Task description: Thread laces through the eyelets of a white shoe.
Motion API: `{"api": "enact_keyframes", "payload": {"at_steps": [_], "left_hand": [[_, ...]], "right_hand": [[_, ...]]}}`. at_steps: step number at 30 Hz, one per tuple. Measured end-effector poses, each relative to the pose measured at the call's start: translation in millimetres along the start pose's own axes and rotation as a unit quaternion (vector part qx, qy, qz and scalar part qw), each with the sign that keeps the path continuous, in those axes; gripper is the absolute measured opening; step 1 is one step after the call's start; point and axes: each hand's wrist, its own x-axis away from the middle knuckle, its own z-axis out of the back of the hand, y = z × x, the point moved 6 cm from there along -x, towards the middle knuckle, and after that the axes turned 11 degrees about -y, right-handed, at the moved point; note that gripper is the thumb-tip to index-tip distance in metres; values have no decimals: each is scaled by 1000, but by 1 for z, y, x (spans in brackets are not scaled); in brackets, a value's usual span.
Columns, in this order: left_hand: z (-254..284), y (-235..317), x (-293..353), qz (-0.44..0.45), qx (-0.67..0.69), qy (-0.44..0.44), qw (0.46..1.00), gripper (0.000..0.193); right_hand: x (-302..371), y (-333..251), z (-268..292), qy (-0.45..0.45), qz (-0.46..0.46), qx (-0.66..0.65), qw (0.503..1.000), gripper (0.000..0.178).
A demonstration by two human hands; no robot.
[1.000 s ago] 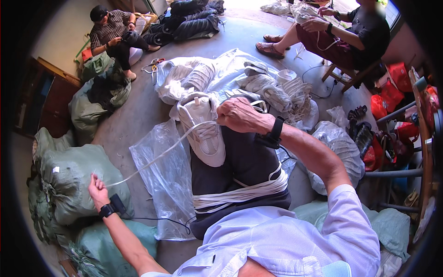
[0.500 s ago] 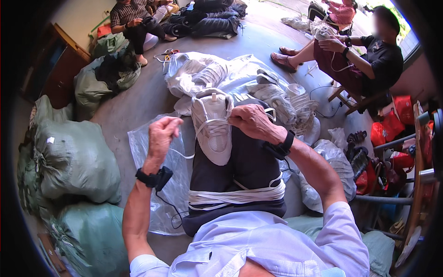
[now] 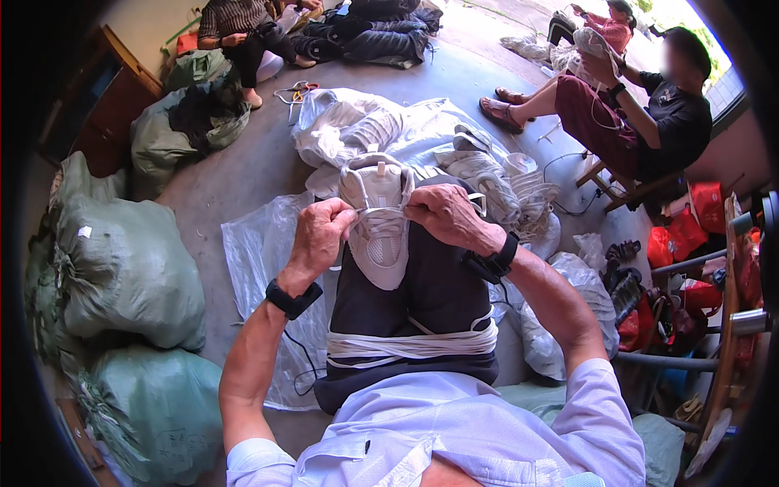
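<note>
A white sneaker (image 3: 385, 250) rests on my thighs with its toe toward me and its tongue up. White shoelace (image 3: 381, 223) crosses the lower part of its tongue. At the sneaker's left eyelet edge, my left hand (image 3: 319, 235) is closed in a pinch on the lace. My right hand (image 3: 449, 215) pinches at the right eyelet edge, and a loop of lace stands out behind its knuckles. The fingertips partly hide what they grip. A bundle of white laces (image 3: 414, 345) is wrapped around my dark-trousered thighs.
Ahead lie white sneakers (image 3: 491, 183) and clear plastic bags (image 3: 438, 122). Green sacks (image 3: 130, 268) line the left side; a rack (image 3: 730, 308) with red bags stands at right. A seated person (image 3: 673, 114) holds a shoe at far right; others sit farther back.
My left hand has come in from the left to the sneaker's edge. The lace over the tongue now lies flatter. My right hand has stayed at the right edge.
</note>
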Motion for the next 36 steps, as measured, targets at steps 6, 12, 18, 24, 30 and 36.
{"api": "enact_keyframes", "payload": {"at_steps": [6, 12, 18, 24, 30, 36], "left_hand": [[-6, 22, 0, -139, -258, 100, 951, 19], [14, 56, -4, -208, -339, 143, 906, 16], [4, 51, -31, -328, -393, -183, 839, 19], [6, 40, -36, -353, -395, -219, 819, 13], [-8, 28, -52, -153, -358, -147, 910, 19], [2, -4, -56, -40, 15, -83, 996, 16]], "right_hand": [[-1, -6, 2, -3, 8, 27, 1000, 16], [3, -31, 24, 84, 46, 181, 979, 45], [-16, -34, 22, -36, 230, 189, 954, 23], [-24, -32, 27, -75, 217, 105, 968, 19], [-32, -16, 4, -88, 136, 197, 967, 14], [-44, -13, 7, -64, 0, -88, 994, 12]]}}
